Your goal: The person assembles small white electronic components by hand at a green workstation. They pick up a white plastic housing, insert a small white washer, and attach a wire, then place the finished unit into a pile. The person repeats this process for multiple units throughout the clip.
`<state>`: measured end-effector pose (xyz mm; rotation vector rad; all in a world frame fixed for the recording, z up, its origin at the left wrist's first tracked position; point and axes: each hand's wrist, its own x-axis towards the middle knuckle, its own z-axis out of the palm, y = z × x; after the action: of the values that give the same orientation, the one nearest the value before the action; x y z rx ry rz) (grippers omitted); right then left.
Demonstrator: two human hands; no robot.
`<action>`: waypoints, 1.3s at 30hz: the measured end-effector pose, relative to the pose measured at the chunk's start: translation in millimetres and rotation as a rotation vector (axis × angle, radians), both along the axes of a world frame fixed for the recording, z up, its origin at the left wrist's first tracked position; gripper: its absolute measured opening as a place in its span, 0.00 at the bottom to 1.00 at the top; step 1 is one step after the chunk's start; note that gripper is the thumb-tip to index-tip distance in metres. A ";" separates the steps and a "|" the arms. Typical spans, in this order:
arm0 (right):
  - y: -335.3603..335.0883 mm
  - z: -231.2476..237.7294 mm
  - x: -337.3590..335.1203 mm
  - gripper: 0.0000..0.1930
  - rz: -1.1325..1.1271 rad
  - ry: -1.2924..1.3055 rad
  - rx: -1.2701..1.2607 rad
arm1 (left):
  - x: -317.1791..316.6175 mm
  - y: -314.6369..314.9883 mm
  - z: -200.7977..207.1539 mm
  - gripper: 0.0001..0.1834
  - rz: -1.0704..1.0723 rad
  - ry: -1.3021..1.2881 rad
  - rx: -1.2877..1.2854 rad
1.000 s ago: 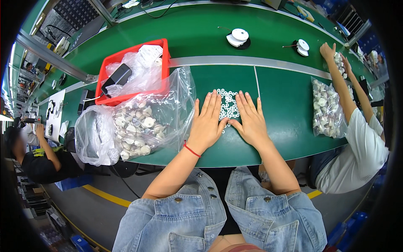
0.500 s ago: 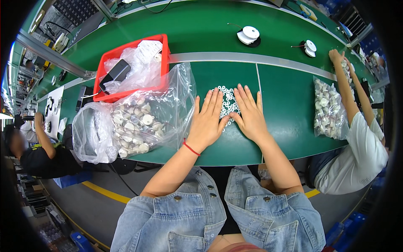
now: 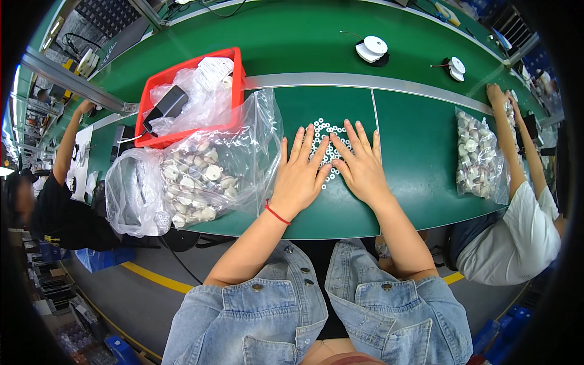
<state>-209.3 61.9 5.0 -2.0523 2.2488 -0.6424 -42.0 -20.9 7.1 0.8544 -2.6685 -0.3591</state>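
Small white rings point(image 3: 319, 126) lie spread in a patch on the green tabletop point(image 3: 420, 158). My left hand point(image 3: 299, 173) rests palm down at the patch's left side, fingers spread and pointing away from me, with a red cord round the wrist. Opposite it, my right hand point(image 3: 364, 167) lies flat, fingers apart, its fingertips among the rings on the right side. Both thumbs angle inward over the near part of the patch and nearly meet. Neither hand grips anything. Some rings are hidden under the fingers.
Left of my hands lies an open clear bag point(image 3: 194, 182) of white round parts, with a red bin point(image 3: 238, 91) behind. Another filled bag point(image 3: 476, 155) sits right, near a co-worker's arms point(image 3: 510, 134). Past the metal rail point(image 3: 334, 79), white spool-like parts point(image 3: 372, 48) stand on a green strip.
My left fingers have spread wider, and the ring patch is slightly more scattered at its far end. The spool-like parts beyond the rail have shifted right. The person at left has raised an arm forward.
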 end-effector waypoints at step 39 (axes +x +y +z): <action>44.2 3.1 7.6 0.19 -0.095 0.036 -0.175 | 21.7 15.1 11.7 0.31 -0.103 -0.046 0.047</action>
<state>-201.8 106.2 8.2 -2.0551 2.4025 -0.8443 -20.3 -5.8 18.8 0.7492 -2.7639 -0.4338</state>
